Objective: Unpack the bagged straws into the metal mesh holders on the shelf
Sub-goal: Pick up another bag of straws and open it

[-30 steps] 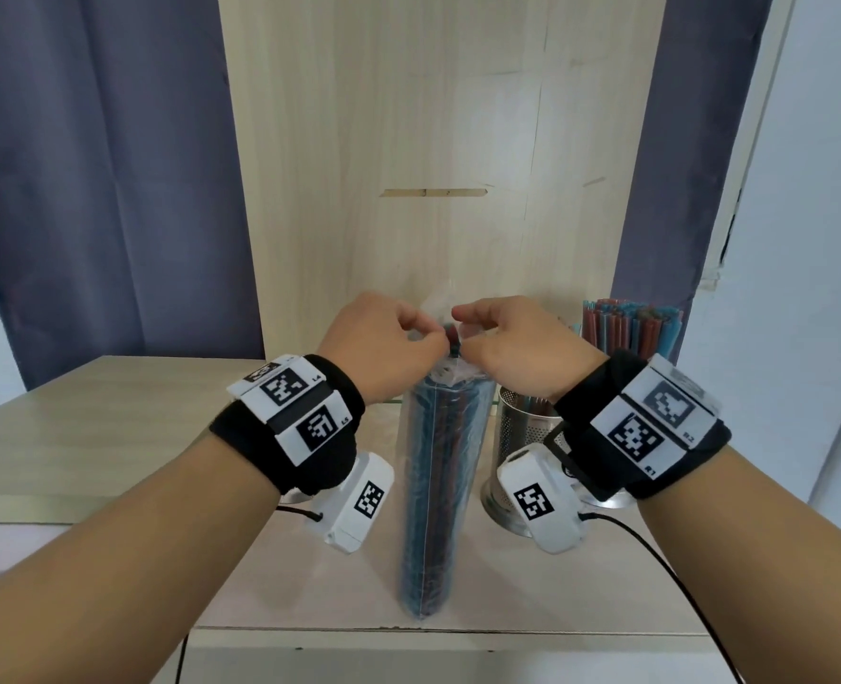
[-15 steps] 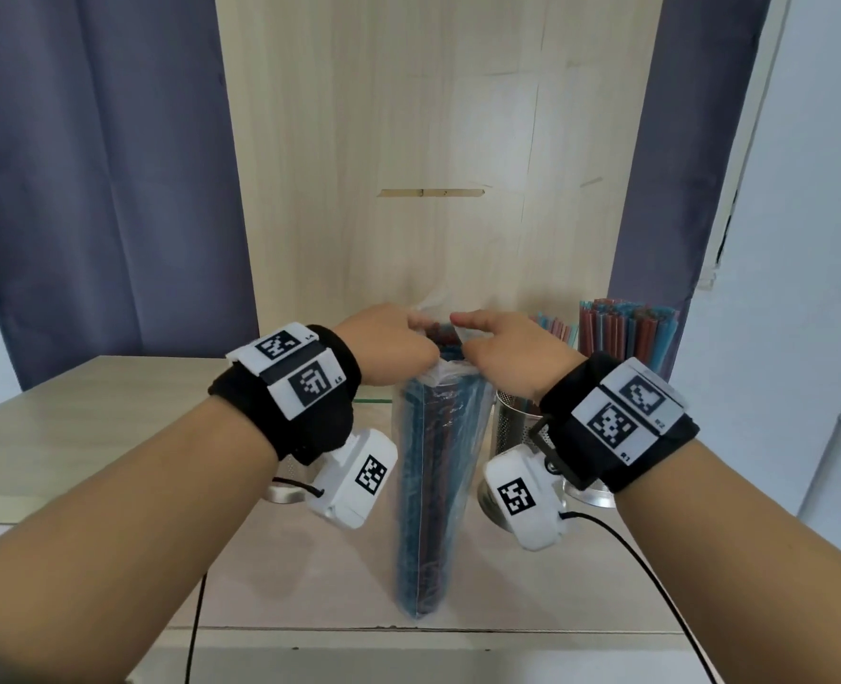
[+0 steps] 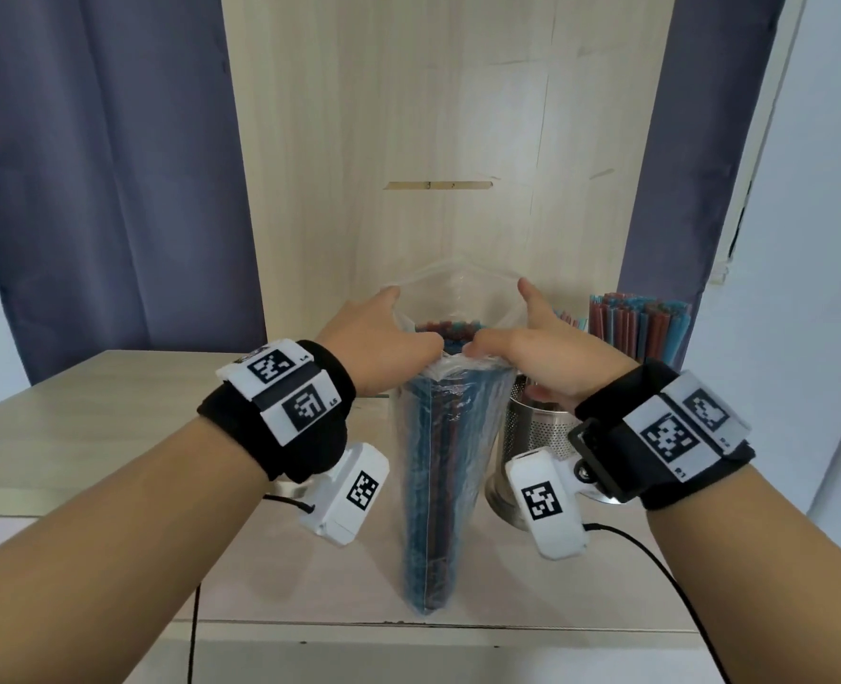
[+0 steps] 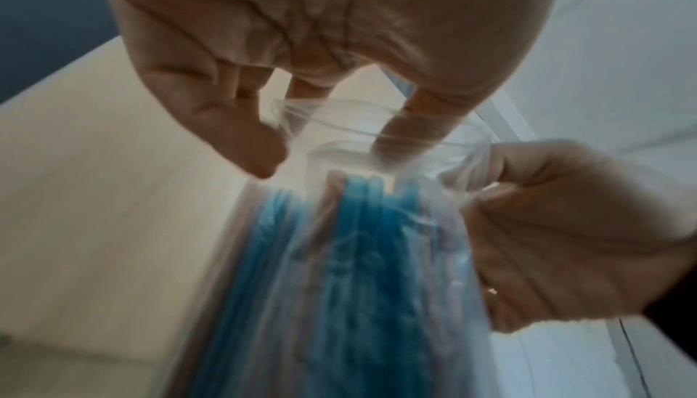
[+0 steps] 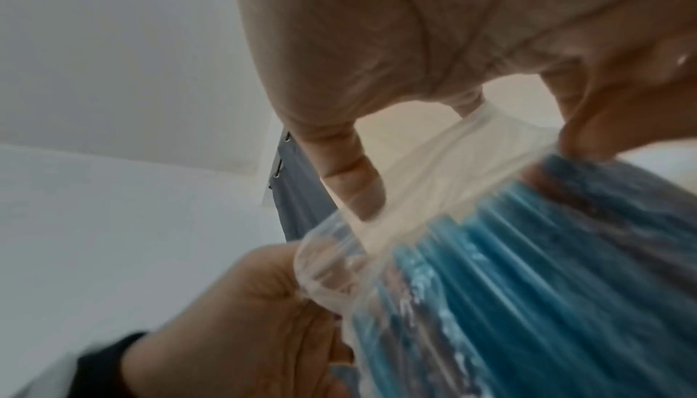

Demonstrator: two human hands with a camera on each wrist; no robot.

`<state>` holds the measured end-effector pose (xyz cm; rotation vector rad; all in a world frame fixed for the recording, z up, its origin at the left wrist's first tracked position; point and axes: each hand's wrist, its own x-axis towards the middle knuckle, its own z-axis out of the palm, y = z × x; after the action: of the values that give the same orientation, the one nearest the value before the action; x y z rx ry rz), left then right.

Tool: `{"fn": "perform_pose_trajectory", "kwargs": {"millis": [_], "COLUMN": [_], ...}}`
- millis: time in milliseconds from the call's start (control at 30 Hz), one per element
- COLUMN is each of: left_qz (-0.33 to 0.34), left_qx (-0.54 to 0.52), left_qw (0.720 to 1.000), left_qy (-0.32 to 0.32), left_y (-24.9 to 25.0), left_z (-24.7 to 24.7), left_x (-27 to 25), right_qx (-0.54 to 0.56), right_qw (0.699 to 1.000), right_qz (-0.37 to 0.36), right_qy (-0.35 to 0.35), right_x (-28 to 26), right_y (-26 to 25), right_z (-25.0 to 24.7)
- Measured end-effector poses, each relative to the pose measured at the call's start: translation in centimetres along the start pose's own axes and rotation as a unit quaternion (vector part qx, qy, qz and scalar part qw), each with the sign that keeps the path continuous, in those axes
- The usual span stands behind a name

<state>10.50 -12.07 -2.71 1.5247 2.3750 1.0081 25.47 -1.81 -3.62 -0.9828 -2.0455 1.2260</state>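
A clear plastic bag of blue and red straws (image 3: 433, 486) stands upright on the wooden shelf (image 3: 112, 436), near its front edge. Its mouth is spread wide, and the straw tops (image 3: 450, 330) show inside. My left hand (image 3: 408, 320) pinches the left side of the bag's rim and my right hand (image 3: 504, 328) pinches the right side. In the left wrist view my left hand (image 4: 324, 154) has its thumb inside the plastic. In the right wrist view my right hand (image 5: 471, 178) stretches the rim over the straws (image 5: 528, 285). A metal mesh holder (image 3: 532, 431) stands just right of the bag.
Red and blue straws (image 3: 640, 328) stand upright at the back right, their holder hidden by my right wrist. A wooden back panel (image 3: 433, 140) rises behind the shelf, between purple curtains (image 3: 102, 190). A white wall (image 3: 813, 288) is on the right.
Both hands were together pinching the bag's closed top. They have moved apart and slightly lower, pulling the mouth open so the straw tops show.
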Motion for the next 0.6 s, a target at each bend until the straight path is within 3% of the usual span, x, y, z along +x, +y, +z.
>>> {"fn": "perform_pose_trajectory", "kwargs": {"millis": [67,133,267,333,467,600], "left_qz": [0.027,0.051,0.069,0.076,0.092,0.117], "left_qx": [0.039,0.014,-0.09,-0.131,-0.237,-0.29], "left_qw": [0.998,0.997,0.992,0.985,0.953,0.935], "left_qy": [0.037,0.063,0.057,0.085,0.167,0.167], "left_y": [-0.1,0.0,-0.5,-1.2,-2.9,-4.2], "left_z": [-0.2,-0.1,1.0,1.7,4.2,6.5], "left_x": [-0.4,-1.0,-1.7,-1.8,-2.2,-2.6], "right_qx": [0.084,0.116,0.049,-0.027,-0.058,-0.054], "right_qw": [0.996,0.989,0.98,0.981,0.972,0.949], "right_qz": [0.002,-0.006,-0.092,-0.146,-0.227,-0.265], "right_qy": [-0.033,-0.088,-0.17,-0.122,0.03,0.161], "right_x": [-0.6,-1.0,-1.0,-0.8,-0.2,-0.1], "right_y": [0.3,0.4,1.3,1.7,3.6,5.7], "right_z": [-0.4,-0.8,-0.9,-0.6,1.3,3.3]}}
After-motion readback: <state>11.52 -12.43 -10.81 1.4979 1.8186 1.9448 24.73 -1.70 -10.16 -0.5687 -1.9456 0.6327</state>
